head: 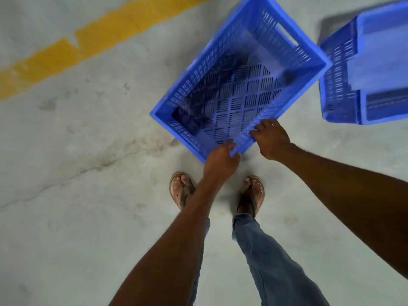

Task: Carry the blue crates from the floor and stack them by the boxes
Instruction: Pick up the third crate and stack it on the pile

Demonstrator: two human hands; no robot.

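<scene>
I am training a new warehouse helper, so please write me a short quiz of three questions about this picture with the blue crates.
1. True or false: the left hand and the right hand both grip the rim of the nearer blue crate.
2. What lies inside that crate? A) boxes B) nothing C) bottles
3. Fill the gap: the second blue crate is on the person's ____ side of it.
Key: 1 true; 2 B; 3 right.
</scene>
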